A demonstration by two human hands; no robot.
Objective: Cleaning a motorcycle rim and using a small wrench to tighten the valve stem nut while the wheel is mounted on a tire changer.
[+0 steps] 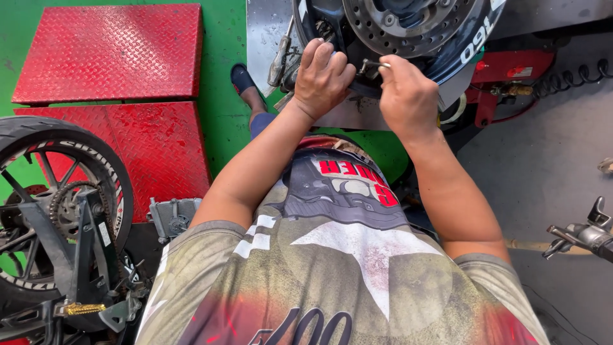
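Observation:
A motorcycle wheel with a drilled brake disc (pixel 408 25) and black tyre (pixel 463 51) sits at the top of the view. My left hand (pixel 324 80) is closed around a dark part just below the disc. My right hand (pixel 408 96) grips a small metal tool (pixel 377 66), whose end pokes out between thumb and fingers toward that same part. Both hands nearly touch. What lies under my palms is hidden.
Red chequer-plate ramps (pixel 112 54) lie on the green floor at left. Another motorcycle's rear wheel with chain and sprocket (pixel 60 204) stands at lower left. A handlebar lever (pixel 584 233) juts in at right. A red stand with coiled hose (pixel 511 80) is at upper right.

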